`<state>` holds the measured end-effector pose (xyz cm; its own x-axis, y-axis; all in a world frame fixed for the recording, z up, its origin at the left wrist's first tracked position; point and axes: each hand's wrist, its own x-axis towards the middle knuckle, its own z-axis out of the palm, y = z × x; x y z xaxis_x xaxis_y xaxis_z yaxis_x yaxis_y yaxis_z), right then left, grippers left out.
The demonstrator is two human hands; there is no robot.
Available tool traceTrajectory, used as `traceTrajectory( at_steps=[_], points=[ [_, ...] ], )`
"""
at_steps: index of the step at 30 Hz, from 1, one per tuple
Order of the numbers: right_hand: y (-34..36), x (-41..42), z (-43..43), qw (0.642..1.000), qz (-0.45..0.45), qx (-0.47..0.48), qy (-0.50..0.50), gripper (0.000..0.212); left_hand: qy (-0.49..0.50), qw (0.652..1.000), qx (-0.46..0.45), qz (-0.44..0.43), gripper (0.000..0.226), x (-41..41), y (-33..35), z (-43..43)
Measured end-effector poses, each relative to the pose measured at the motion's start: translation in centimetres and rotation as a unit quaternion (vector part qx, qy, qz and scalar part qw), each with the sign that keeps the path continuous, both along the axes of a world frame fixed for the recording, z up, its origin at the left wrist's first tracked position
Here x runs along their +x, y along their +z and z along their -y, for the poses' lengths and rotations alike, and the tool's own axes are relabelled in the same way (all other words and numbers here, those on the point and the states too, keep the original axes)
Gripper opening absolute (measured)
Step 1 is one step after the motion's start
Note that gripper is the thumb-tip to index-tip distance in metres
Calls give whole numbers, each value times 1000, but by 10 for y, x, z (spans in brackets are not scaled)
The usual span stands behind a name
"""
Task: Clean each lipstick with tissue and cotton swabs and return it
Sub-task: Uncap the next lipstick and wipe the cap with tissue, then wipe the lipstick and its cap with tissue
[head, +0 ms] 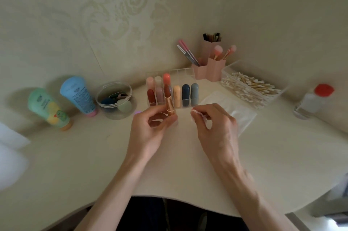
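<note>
My left hand (150, 129) grips an uncapped rose-gold lipstick (169, 103) upright, its brown-red bullet showing at the top. My right hand (212, 123) pinches a small white wad of tissue (195, 113) a little to the right of the lipstick, not touching it. Behind them stands a clear divided organizer (185, 72) holding several capped lipsticks in pink, red, orange and blue-grey. A clear tray of cotton swabs (250, 87) sits at the right. Flat white tissues (226, 102) lie on the table under my right hand.
Pink holders with makeup brushes (211, 64) stand behind the organizer. A round clear tub of sponges (115, 98), a blue tube (79, 95) and a green tube (47, 107) are at the left. A red-capped bottle (314, 99) stands far right. The table's curved front edge (169, 196) is near me.
</note>
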<state>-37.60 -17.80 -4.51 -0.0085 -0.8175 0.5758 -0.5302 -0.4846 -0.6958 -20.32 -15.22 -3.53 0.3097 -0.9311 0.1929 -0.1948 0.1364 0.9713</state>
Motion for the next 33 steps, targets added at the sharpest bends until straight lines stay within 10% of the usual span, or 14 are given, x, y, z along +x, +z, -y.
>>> traceTrajectory(
  at_steps=[17, 33],
  points=[
    [-4, -2, 2, 996, -77, 48, -7, 6, 54, 955, -13, 290, 25, -16, -9, 27],
    [-10, 0, 3, 989, -130, 75, 12, 17, 78, 935, -12, 345, 38, -12, -9, 8]
  ],
)
